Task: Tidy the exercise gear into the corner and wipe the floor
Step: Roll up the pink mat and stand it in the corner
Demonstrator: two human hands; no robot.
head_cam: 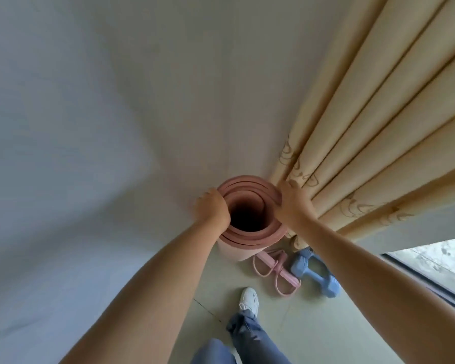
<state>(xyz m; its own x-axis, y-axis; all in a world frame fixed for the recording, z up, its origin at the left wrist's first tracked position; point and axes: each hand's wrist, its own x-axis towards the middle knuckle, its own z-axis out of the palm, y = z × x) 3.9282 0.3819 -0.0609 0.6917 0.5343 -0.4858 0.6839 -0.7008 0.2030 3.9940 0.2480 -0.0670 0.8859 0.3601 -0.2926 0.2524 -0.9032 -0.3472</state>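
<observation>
A rolled pink mat (243, 219) stands upright in the far corner, beside a curtain (365, 143). Left hand (212, 206) and right hand (292, 203) clasp its top rim, fingers curled closed, arms outstretched. Released, it could perhaps unroll or topple onto the dumbbells (314, 271) near right.

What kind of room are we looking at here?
Probably a corner of a home room used for workouts: cream curtain beside a window, plain wall, tiled floor. A rolled pink mat stands upright in both hands, with blue dumbbells nearby.
</observation>
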